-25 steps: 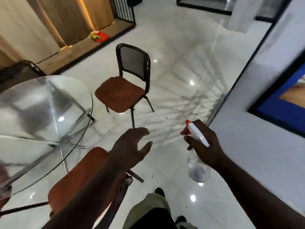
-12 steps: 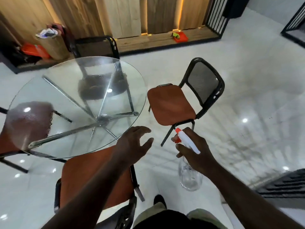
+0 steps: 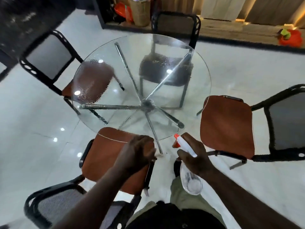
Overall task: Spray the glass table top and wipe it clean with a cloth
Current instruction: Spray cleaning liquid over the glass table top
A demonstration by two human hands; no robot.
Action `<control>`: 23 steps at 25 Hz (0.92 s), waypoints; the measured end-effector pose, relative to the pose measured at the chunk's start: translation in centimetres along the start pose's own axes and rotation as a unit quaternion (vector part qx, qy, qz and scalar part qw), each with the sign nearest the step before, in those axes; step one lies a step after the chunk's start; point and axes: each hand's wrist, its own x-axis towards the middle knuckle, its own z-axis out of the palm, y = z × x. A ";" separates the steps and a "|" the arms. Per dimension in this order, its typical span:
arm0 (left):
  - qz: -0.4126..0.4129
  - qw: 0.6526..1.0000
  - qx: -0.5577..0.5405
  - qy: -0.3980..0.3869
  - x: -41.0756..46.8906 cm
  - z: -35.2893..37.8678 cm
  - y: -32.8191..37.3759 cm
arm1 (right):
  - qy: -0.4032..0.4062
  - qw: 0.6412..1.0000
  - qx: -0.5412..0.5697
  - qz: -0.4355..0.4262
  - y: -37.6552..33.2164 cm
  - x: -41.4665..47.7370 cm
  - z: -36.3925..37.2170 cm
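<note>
The right hand (image 3: 194,157) is wrapped tightly around the neck of the spray bottle (image 3: 191,180). The bottle's white head and red nozzle stick out above the knuckles and point away from the hand, toward the glass table top (image 3: 196,96). Its clear body hangs below the palm. The near rim of the table lies just beyond the nozzle, and droplets (image 3: 89,91) speckle the glass far ahead and to the left of that hand. The left hand (image 3: 137,154) hovers beside the right one, back upward and fingers bent down out of sight, so I cannot tell whether it holds anything. Below it is the brown seat of the near chair (image 3: 102,156), with the table rim just past its knuckles.
</note>
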 end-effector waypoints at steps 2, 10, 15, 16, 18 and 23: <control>-0.071 0.997 -0.009 0.005 0.7 1.4 -0.5 | -0.043 0.999 -0.026 -0.016 2.2 3.6 -0.4; -0.244 0.969 -0.010 -0.048 3.5 7.3 1.6 | -0.151 0.984 -0.088 0.037 9.1 13.4 -5.1; -0.271 0.956 -0.011 -0.112 3.9 10.3 0.6 | -0.223 0.968 -0.095 0.062 9.6 15.4 -6.8; -0.275 0.954 -0.009 -0.117 3.9 10.5 0.3 | -0.234 0.965 -0.099 0.058 9.6 15.6 -6.5; -0.273 0.954 0.001 -0.121 3.8 10.7 0.0 | -0.251 0.958 -0.130 0.041 9.2 15.6 -5.7; -0.254 0.958 0.005 -0.135 3.3 10.2 -1.0 | -0.295 0.940 -0.170 0.004 8.2 15.3 -1.6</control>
